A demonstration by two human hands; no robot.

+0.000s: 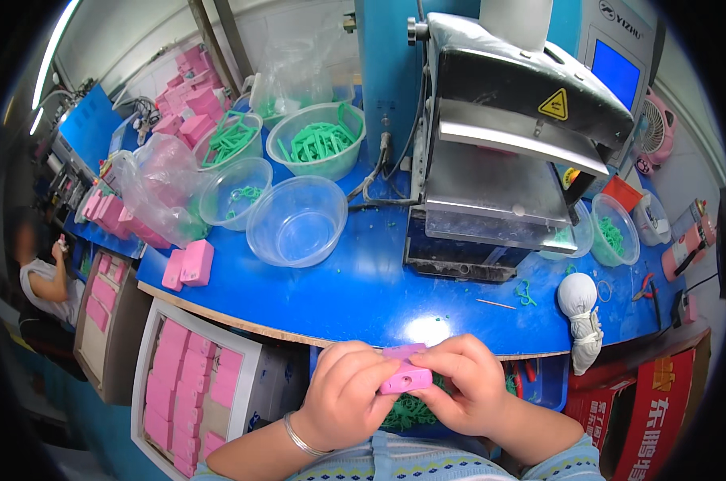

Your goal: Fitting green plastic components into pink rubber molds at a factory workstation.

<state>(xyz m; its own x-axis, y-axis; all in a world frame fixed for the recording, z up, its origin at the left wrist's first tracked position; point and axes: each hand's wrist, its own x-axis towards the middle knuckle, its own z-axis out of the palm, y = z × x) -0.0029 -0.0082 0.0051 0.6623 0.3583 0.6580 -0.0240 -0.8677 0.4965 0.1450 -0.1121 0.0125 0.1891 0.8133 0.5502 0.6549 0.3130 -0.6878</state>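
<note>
Just in front of my body, below the table's front edge, I hold a small pink block (408, 379) with a round hole in its near face. My left hand (339, 393) grips its left end, fingers curled over it. On the other end, my right hand (469, 386) pinches with thumb and fingertips. My fingers cover much of the block. Beneath my hands, a heap of thin green scraps (403, 413) lies in a blue tray (551, 386). Two pink blocks (195, 263) rest at the table's left front.
A press machine (499, 192) stands on the blue table (363, 297). Clear bowls, one an open tub (297, 220), another with green strips (323, 143), line the back. A white cloth-wrapped mallet-like bundle (581, 317) lies right. A box of pink blocks (255, 353) stands lower left; a person (46, 280) sits beyond.
</note>
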